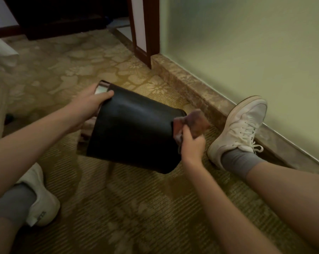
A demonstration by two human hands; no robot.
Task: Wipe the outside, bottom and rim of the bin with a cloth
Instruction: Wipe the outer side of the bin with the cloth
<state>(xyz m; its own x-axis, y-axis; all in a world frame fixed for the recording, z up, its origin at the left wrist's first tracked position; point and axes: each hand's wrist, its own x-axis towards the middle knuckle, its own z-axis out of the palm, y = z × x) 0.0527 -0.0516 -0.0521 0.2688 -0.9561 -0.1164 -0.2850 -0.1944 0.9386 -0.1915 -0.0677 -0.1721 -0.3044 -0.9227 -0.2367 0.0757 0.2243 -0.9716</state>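
The black bin [133, 129] is held on its side above the carpet [136, 208], between the person's legs. The left arm stretches forward, and the left hand [92, 101] grips the shiny rim, thumb across the dark wall. The right hand [191, 143], fingers curled, pinches a bunched cloth [193, 121] against the bin's bottom edge.

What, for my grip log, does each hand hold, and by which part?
Left hand grips the bin by its metal rim; right hand grips the cloth low, at the bin's other end.
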